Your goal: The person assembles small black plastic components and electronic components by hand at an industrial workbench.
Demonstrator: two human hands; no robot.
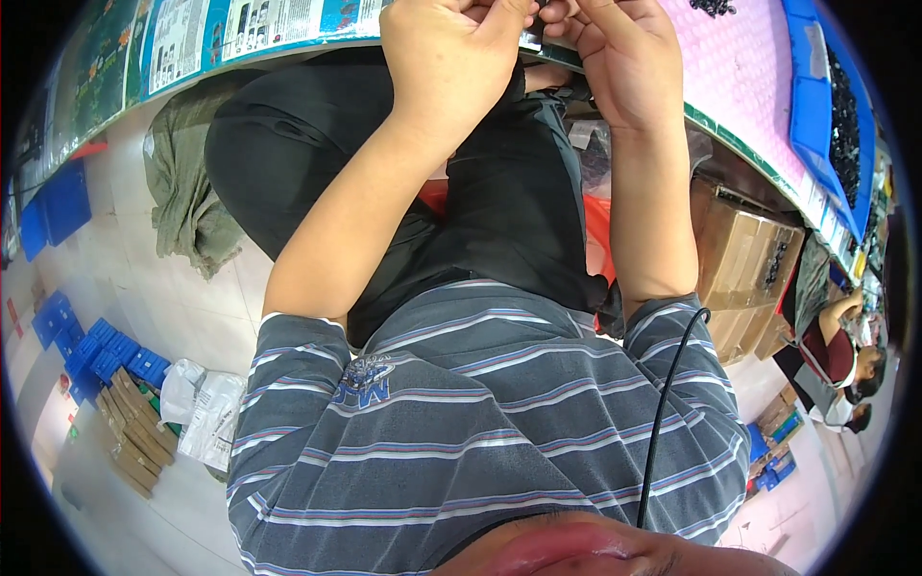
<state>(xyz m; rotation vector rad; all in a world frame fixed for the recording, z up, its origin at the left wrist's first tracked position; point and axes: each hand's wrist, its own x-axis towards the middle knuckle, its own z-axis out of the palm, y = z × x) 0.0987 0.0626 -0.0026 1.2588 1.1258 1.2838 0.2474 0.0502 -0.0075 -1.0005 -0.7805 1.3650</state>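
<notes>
At the top edge of the head view, my left hand (453, 53) and my right hand (629, 62) come together over the near edge of the workbench (346, 21). Both have curled fingers, pinching around a small dark piece (534, 36) between them. Its kind cannot be made out, as the fingertips and the frame edge cover most of it. Right of my right hand lies a pink bubble-wrap sheet (735, 72), with a little heap of small black parts (713, 7) on it. Further right stands a blue bin (810, 91) holding many black parts (843, 134).
Below the bench on the right is a cardboard box (735, 259). A grey-green cloth (187, 182) hangs at the left. Blue crates (106, 350), flattened cardboard (134, 432) and a white bag (211, 418) sit on the floor. Another person (837, 355) is at the far right.
</notes>
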